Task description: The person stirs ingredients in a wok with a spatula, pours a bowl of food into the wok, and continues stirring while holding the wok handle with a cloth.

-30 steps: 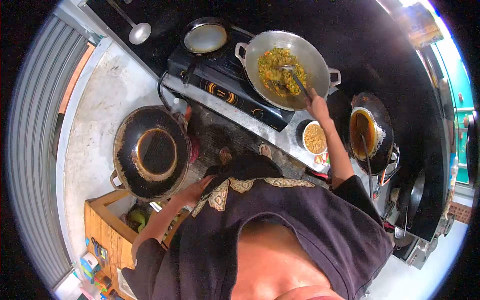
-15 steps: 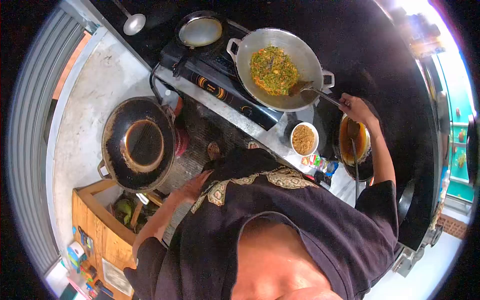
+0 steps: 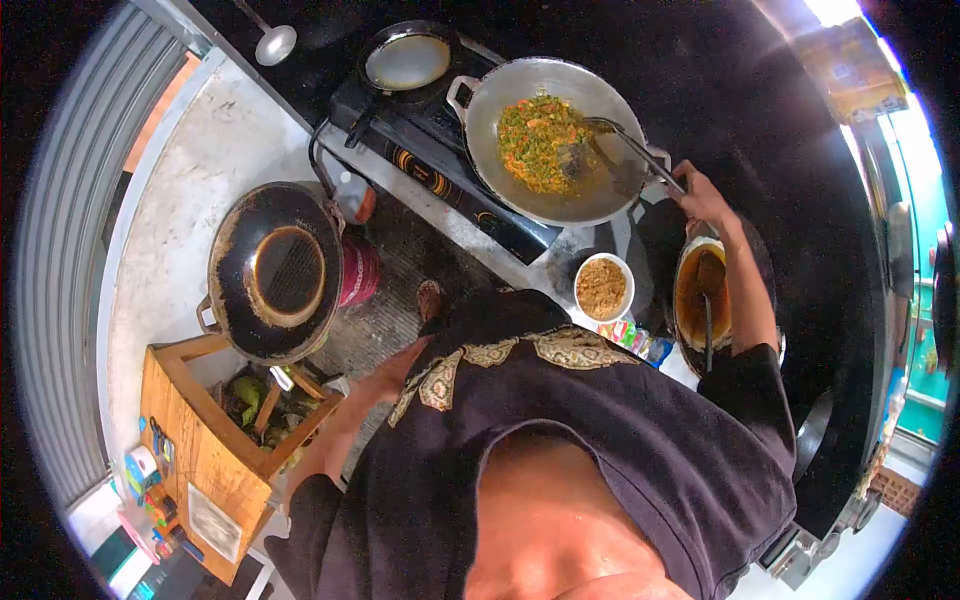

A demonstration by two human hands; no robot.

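My right hand (image 3: 700, 195) is closed round the handle of a spatula (image 3: 635, 148) above the right rim of a large silver wok (image 3: 500, 180). The spatula's head reaches the upper right side of chopped green and orange vegetables (image 3: 540, 140) in the wok. My left hand (image 3: 400, 368) rests against my waist by the shirt's hem, its fingers mostly hidden. Below the wok stands a white bowl of brown crumbly food (image 3: 603, 288). Under my right forearm sits a pan of orange-brown sauce (image 3: 692, 300) with a ladle (image 3: 708, 310) in it.
The wok stands on a black gas stove (image 3: 500, 225), beside a small frying pan (image 3: 408, 62). A dark, used wok (image 3: 225, 250) rests to the left, above a wooden cabinet (image 3: 205, 440). Colourful packets (image 3: 630, 338) lie near the bowl. A ladle (image 3: 275, 45) lies at upper left.
The spatula's head has moved from the lower right of the vegetables to their upper right side. My right hand has shifted slightly left and down. The vegetables have been pushed about.
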